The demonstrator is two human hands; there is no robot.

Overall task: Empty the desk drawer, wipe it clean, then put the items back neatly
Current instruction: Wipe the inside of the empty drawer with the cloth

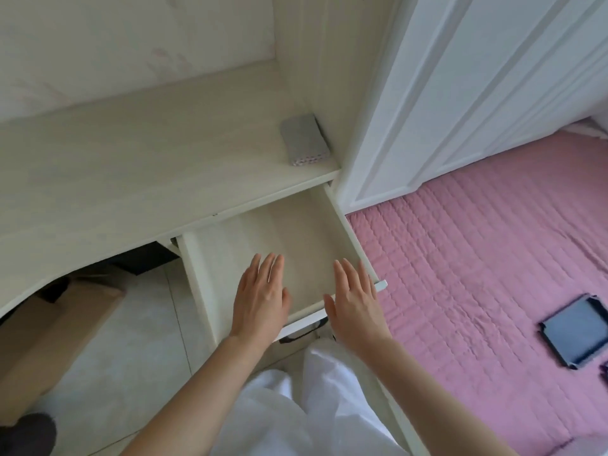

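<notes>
Drawer (263,232) | pulled out, bare | left hand (260,301), right hand (353,302) flat above, holding nothing | likely light, rigid | grasp handle (297,335) beneath wrists

- This is a home bedroom, with a study corner built into it.
- A bed covered by a pink quilted bedspread (487,274) fills the view from 2 to 5 o'clock, and a tablet in a dark case (574,334) lies on it at 4 o'clock.
- A pale wood-grain desk (138,166) runs from 9 to 12 o'clock, touching the bed's edge, with its drawer (197,284) pulled out near the centre.
- A white panelled door (460,93) stands at 1 o'clock.
- Light floor tiles (131,340) and a cardboard box (49,340) under the desk show at 8 o'clock.
</notes>
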